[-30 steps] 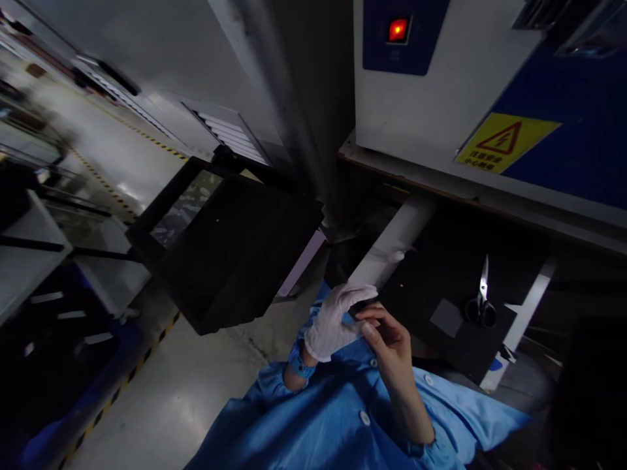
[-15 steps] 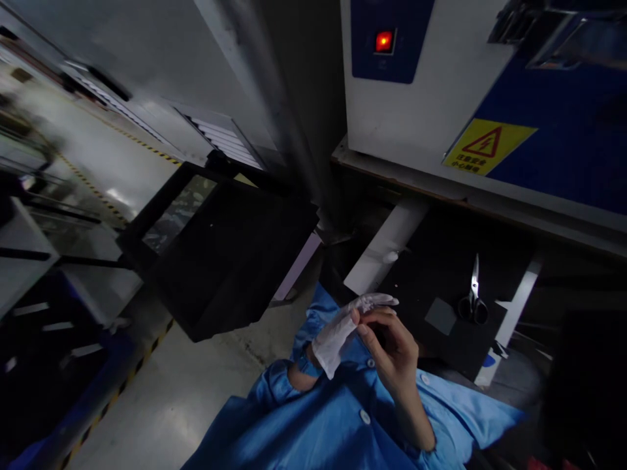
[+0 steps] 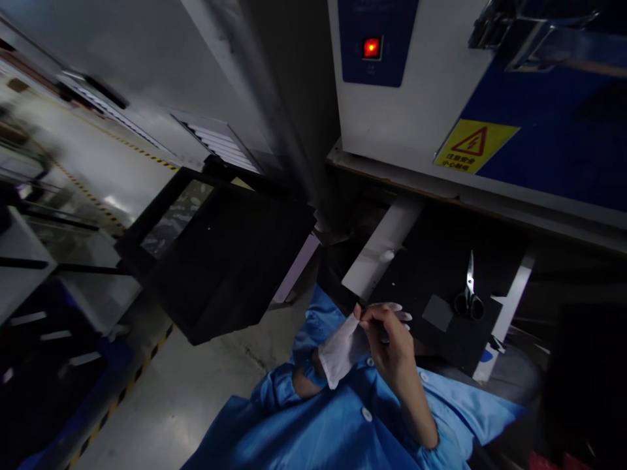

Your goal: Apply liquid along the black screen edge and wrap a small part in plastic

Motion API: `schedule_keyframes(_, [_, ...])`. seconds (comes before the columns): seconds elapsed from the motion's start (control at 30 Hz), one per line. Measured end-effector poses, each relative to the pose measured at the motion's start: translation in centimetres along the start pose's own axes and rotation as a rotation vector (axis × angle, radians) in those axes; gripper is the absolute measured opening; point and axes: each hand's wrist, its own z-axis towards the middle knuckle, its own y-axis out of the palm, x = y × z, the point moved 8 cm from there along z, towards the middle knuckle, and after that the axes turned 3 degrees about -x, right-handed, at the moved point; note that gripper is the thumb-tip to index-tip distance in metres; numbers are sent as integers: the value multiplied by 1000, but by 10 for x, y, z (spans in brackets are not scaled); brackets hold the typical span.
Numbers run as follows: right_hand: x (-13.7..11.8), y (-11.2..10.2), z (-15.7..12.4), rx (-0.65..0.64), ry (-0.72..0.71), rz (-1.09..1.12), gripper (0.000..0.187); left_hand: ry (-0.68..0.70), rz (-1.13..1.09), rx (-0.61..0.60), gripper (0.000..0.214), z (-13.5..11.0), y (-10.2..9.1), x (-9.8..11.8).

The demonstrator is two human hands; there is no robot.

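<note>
A thin white glove (image 3: 339,352) is spread out in front of my body, its cuff low on the left and its fingers pointing right. Behind it sits most of my left hand (image 3: 357,312); a bare fingertip shows at the glove's upper edge, pinching the fabric. From the right, my right hand (image 3: 393,343), bare, grips the glove with thumb and index finger close to that fingertip. Scissors (image 3: 470,290) with black handles lie to the right on a dark surface (image 3: 416,287), beside a small grey square piece (image 3: 437,313).
A machine cabinet (image 3: 386,117) with a lit red switch (image 3: 371,47) and a yellow warning label (image 3: 476,145) stands ahead. To my left is a black bin-like box (image 3: 230,254). Striped tape (image 3: 122,398) marks the floor. White strips (image 3: 385,251) edge the dark surface.
The glove has tilted, its fingers now lower and partly behind my right hand. My right hand has shifted slightly left and up, still pinching the glove. The view has moved slightly.
</note>
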Motion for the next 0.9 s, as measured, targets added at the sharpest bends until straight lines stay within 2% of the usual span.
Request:
schedule_keyframes(0.17, [7,-1,-5,73,59,65,16,14,142,-29,88,5,8,7])
schedule_keyframes(0.37, [19,-4,-15,193,212,147,19,52,282,49,85,4,8,24])
schedule_keyframes(0.57, [21,14,-29,239,249,238,26,72,184,77,72,17,-6,26])
schedule_keyframes(0.67, [9,18,-32,211,139,159,20,162,114,117,74,23,-13,40])
schedule_keyframes(0.8, [-17,37,-34,-51,-119,-17,24,196,54,179,67,23,-18,58])
schedule_keyframes(0.9, [-23,45,-39,-106,-208,-162,24,223,-4,269,56,17,-22,65])
